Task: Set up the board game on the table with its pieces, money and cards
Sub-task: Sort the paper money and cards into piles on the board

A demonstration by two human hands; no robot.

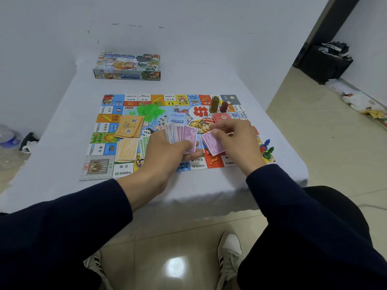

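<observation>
Shoes [229, 253] and dark sleeves sit nearest the lens; the person is seated at the near edge of the table [62, 126], so both hands reach the board [98, 151] without stretching. Far left on the board, tan cards [129, 126] lie stacked, with orange notes [127, 149] in front of them and green notes [144, 145] beside, each colour in its own pile, presumably so denominations stay sorted. Green houses [149, 109] are heaped behind, a die [176, 108] just right of them. Left hand [167, 151] grips a fanned wad of purple notes [181, 135], thumb across the front and fingers curled beneath; the fan likely lets single notes be peeled off. Right hand [234, 139] pinches one purple note [212, 143] between thumb and forefinger, clear of the wad, other fingers loosely curled; judged to be counting or dealing out the money. Red cards [223, 117] lie behind it, two tall markers [217, 104] stand upright at the back, and pawns [266, 148] cluster at the right edge. Box [127, 66] rests well apart at the far end, out of the working area.
</observation>
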